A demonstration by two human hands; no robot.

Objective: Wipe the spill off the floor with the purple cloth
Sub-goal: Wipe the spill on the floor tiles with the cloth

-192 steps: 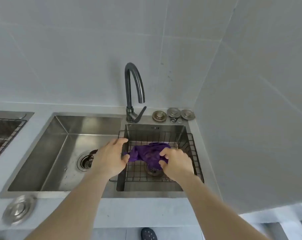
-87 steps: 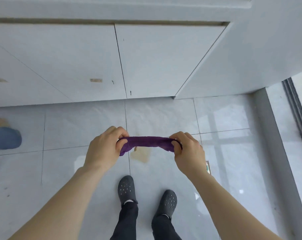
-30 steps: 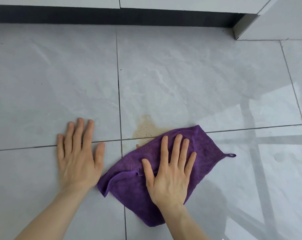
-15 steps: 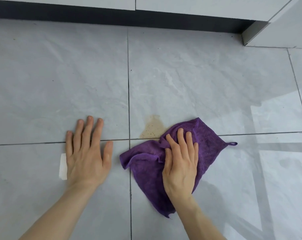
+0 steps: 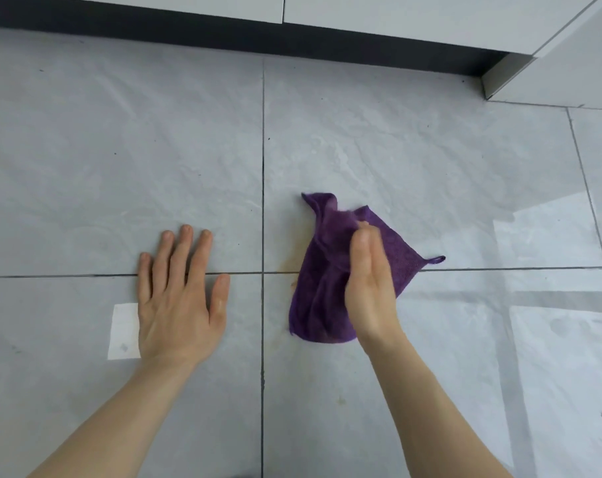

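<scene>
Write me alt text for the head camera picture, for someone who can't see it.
Seen from above, a person's right hand presses a bunched purple cloth onto a grey tiled floor, where a faint brownish smear shows at the cloth's left edge. The left hand lies flat on the tiles beside it, partly over a small white patch.

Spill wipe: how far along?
Done: the purple cloth is on the floor, over the spill. In hand: the right hand presses it, blurred mid-stroke; the left hand braces flat. Left: a faint brown smear shows at the cloth's left edge.
</scene>
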